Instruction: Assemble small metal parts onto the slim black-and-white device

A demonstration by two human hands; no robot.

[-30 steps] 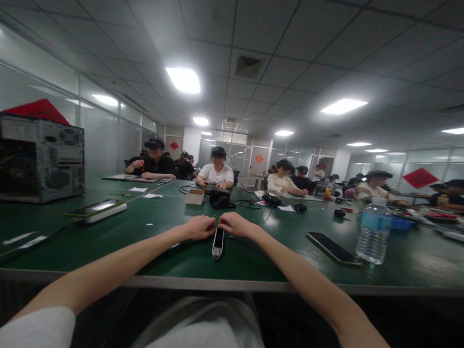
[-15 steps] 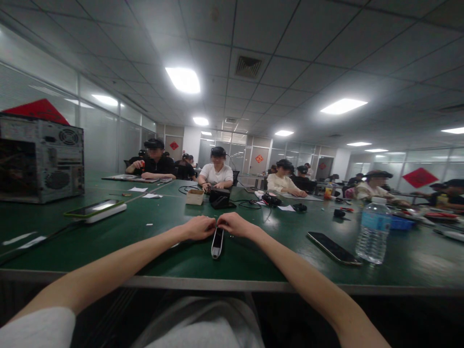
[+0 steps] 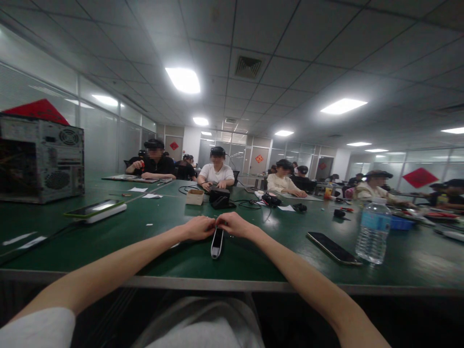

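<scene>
A slim black device with a pale rim (image 3: 216, 243) lies lengthwise on the green table (image 3: 108, 237) in front of me. My left hand (image 3: 198, 227) and my right hand (image 3: 234, 224) meet at its far end, fingers curled and pinched together on that end. Both forearms stretch out over the table's front edge. What the fingertips do at the device's tip is hidden behind the knuckles.
A phone (image 3: 331, 248) and a water bottle (image 3: 373, 231) lie to the right. To the left are a phone on a white block (image 3: 96, 210) and an open computer case (image 3: 39, 157). A small box (image 3: 195, 196) and black gear (image 3: 219, 198) sit farther back. Several people work across the tables.
The device's near end has swung very slightly left; both hands stay pinched at its far end.
</scene>
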